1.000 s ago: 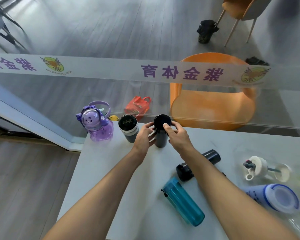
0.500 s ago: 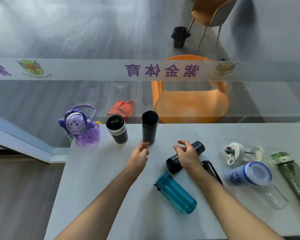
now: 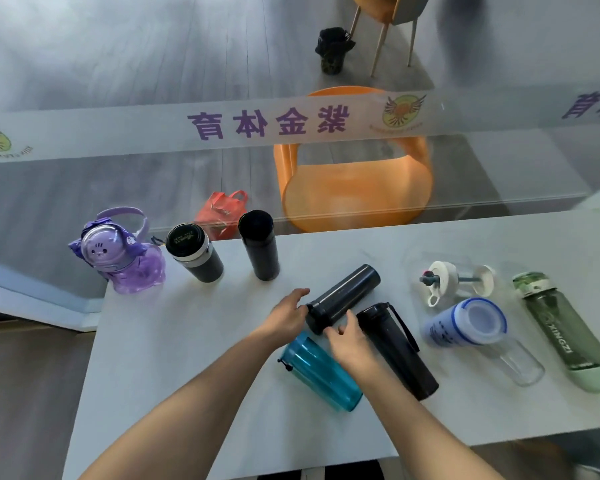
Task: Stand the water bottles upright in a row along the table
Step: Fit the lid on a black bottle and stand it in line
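Observation:
Three bottles stand upright along the far left of the white table (image 3: 187, 358): a purple bunny bottle (image 3: 118, 254), a dark flask with a silver band (image 3: 194, 252) and a slim black flask (image 3: 258, 244). A black flask (image 3: 347, 292) lies on its side in the middle. My left hand (image 3: 288, 315) and my right hand (image 3: 347, 337) both grip its near end. Lying beside it are a teal bottle (image 3: 323, 374), a black bottle with a strap (image 3: 399, 348), a clear bottle with a blue-rimmed lid (image 3: 471, 327), a clear bottle with a white cap (image 3: 454, 278) and a green bottle (image 3: 565, 327).
A glass partition with a printed banner (image 3: 267, 124) runs along the table's far edge. Behind it are an orange chair (image 3: 354, 188) and a red bag (image 3: 219, 211) on the floor. The table's left edge drops to the wooden floor.
Both hands let go of the slim black flask, now standing third in the row, and moved back to the lying black flask, where they now grip its near end.

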`<state>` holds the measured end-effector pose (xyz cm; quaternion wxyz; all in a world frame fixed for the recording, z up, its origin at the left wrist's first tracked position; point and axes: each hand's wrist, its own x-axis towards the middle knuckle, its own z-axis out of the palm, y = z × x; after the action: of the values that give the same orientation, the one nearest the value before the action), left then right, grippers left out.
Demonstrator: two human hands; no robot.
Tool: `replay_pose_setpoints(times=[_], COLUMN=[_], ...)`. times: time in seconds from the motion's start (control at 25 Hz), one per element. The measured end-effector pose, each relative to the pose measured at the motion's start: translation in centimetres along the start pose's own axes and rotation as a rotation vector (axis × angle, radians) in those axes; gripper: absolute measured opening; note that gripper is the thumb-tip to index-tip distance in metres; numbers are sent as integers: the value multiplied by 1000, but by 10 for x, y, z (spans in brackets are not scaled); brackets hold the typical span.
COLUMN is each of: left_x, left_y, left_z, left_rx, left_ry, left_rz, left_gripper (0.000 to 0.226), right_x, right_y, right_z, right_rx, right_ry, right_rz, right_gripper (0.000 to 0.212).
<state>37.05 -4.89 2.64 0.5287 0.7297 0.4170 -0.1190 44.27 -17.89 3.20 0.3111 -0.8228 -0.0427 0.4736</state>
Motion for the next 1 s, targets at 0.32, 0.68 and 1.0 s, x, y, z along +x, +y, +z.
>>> replay_pose_setpoints(times=[0.32, 0.68, 1.0], left_x=[18, 7, 36], left_y=[13, 68, 99], left_z=[19, 12, 7], left_rx=[-7, -433, -504], left_ry=[46, 268, 350], left_rz=[-6, 112, 82], left_gripper=[46, 39, 34], right_x=[16, 19, 59], right_y=[-6, -73, -103], right_z=[-9, -80, -99], right_rx=[141, 105, 199], right_ry=[16, 252, 172], right_rz=[-158, -435, -387], right_gripper=[85, 38, 25])
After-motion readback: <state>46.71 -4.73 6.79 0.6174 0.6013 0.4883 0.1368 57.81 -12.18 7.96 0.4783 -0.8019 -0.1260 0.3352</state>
